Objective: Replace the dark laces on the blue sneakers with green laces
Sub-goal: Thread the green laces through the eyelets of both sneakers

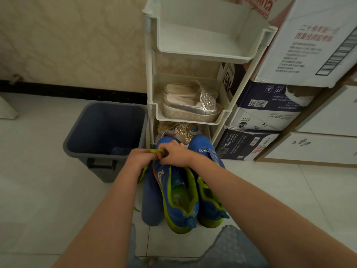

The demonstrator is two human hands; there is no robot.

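Hands: left hand [140,157] and right hand [174,154] are knuckle to knuckle, fingers curled, low over the front of the left-side shoe.
Green lace [156,151]: pinched by both hands, with a short stretch showing taut between them. There's a dark bit at the right fingertips, and I cannot tell whether it's the lace tip or something else.
Blue sneakers [179,200]: the pair stands side by side on the floor [48,200], toes to the rack and heels to the person. The hands are over the left one.
Dark laces: none I can make out, and the eyelet rows are mostly under the hands.
Step, by my reading: feeding the green lace through the eyelets nearest the toe.
Doing it well: pinch close to the tip and push it straight through. Keep the lace flat and even up both ends before crossing. The shoe sits loose, so one hand should steady it.
Watch for: a green strip hanging under the left wrist, possibly slack that could snag.
Insole [150,200]: blue, lying just beside the left shoe.
Bin [106,128]: grey, open, just to the left.
Rack [150,64]: white, straight ahead, with silver shoes [189,111] on its middle shelf.
Boxes [270,117]: stacked to the right.
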